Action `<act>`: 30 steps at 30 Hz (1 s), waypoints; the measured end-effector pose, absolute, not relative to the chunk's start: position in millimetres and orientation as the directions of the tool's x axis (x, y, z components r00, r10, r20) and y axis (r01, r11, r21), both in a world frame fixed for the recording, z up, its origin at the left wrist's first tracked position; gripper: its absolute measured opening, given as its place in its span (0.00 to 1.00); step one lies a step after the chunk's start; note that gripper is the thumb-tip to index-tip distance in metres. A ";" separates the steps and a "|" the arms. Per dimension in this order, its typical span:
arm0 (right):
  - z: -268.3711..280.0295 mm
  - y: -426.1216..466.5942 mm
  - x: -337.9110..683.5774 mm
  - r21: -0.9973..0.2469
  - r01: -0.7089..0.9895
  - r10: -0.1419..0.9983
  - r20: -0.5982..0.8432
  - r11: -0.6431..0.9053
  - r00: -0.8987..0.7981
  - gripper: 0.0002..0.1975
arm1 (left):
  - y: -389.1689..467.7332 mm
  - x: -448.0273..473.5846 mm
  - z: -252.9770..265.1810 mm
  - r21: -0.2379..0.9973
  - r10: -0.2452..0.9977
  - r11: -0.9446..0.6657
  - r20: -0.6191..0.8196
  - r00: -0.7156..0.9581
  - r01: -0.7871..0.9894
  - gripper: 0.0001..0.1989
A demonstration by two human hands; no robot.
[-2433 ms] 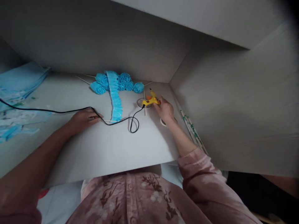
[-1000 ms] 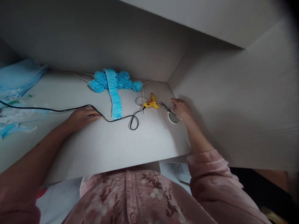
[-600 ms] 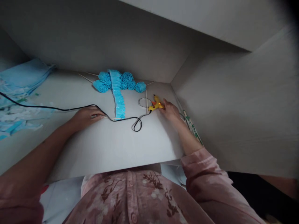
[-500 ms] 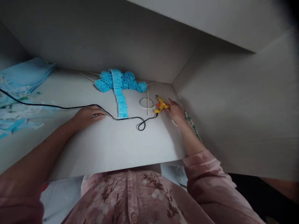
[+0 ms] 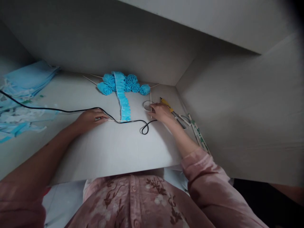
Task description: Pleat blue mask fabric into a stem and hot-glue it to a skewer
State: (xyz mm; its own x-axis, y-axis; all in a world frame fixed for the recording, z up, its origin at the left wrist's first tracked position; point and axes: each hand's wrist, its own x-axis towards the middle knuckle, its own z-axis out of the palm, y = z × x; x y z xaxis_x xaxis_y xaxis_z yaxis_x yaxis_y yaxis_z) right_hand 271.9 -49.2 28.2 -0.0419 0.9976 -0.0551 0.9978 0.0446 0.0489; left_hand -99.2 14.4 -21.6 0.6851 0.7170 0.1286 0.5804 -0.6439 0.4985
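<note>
My left hand [image 5: 88,117] rests on the white table [image 5: 111,148], fingers pressed on the near end of a thin wooden stick [image 5: 113,120]. The stick runs right to the lower end of a blue pleated strip [image 5: 123,104]. The strip hangs from a row of blue paper roses [image 5: 133,86]. My right hand [image 5: 161,112] lies over a yellow glue gun [image 5: 165,102]. Its fingertips sit by a white ring [image 5: 146,105] and a second upright stick [image 5: 150,99]. What the right hand grips is hidden.
The glue gun's black cord [image 5: 59,110] crosses the table from the far left and loops near the right hand. Scissors [image 5: 180,118] and green-printed stick wrappers [image 5: 199,136] lie at the right wall. Blue paper sheets and scraps [image 5: 21,91] are piled at the left.
My right hand went from the scissors to the glue gun, shifted it slightly right, then slid left over it toward the ring and stick. My left hand stayed put.
</note>
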 end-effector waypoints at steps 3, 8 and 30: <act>29.8 -39.3 257.2 0.083 0.996 0.996 -0.081 -0.035 0.042 0.15 | 14.5 -99.2 -23.0 0.500 0.717 -0.645 0.137 0.683 0.577 0.22; 28.6 -18.1 244.3 0.048 0.982 0.978 -0.093 -0.182 0.185 0.16 | 13.8 -98.9 -23.1 0.510 0.712 -0.649 0.145 0.687 0.564 0.22; 55.5 -20.2 299.7 -0.079 0.979 0.981 0.031 -0.189 0.192 0.18 | 12.0 -96.9 -21.7 0.541 0.719 -0.633 0.144 0.680 0.554 0.22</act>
State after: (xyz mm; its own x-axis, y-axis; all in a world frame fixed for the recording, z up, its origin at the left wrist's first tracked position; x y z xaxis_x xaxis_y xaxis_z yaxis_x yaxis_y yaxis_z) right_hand 299.7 -20.2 55.5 0.1919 0.9809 0.0312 0.9788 -0.1890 -0.0790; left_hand -96.9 12.0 -21.7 0.6800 0.7189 0.1445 0.5541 -0.6328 0.5408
